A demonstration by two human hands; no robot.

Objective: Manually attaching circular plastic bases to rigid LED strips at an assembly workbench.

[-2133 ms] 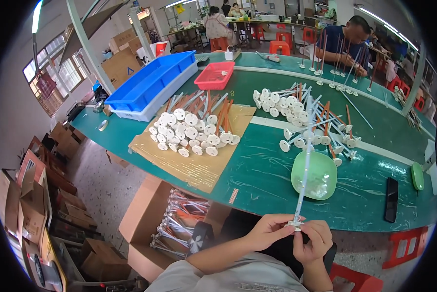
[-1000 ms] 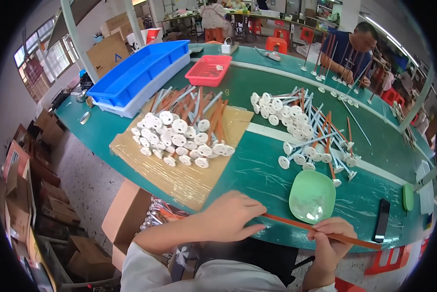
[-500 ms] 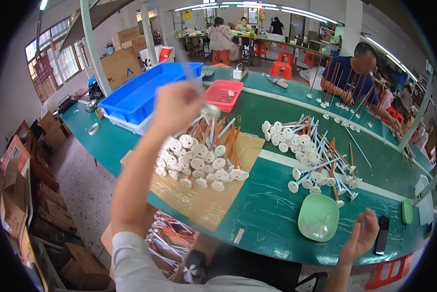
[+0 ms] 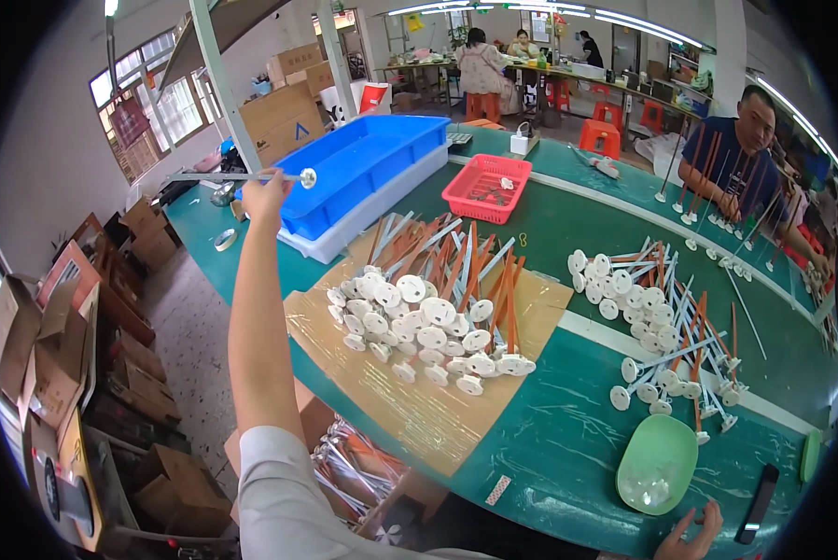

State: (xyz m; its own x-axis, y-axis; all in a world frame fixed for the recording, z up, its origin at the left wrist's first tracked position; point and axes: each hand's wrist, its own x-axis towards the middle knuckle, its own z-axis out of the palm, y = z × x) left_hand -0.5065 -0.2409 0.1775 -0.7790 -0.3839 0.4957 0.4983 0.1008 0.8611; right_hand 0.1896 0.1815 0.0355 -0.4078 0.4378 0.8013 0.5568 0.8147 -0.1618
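Left hand (image 4: 266, 191) pinches a long disc-headed pin (image 4: 251, 175) held level, out over the table's (image 4: 568, 439) left end near the blue bin (image 4: 363, 159); right hand (image 4: 690, 537) rests spread at the table edge; a firm grip would keep the pin steady.

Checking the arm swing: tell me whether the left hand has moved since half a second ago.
Yes. The left hand with its white rod has swung left, from above the cardboard sheet to beside the blue bin.
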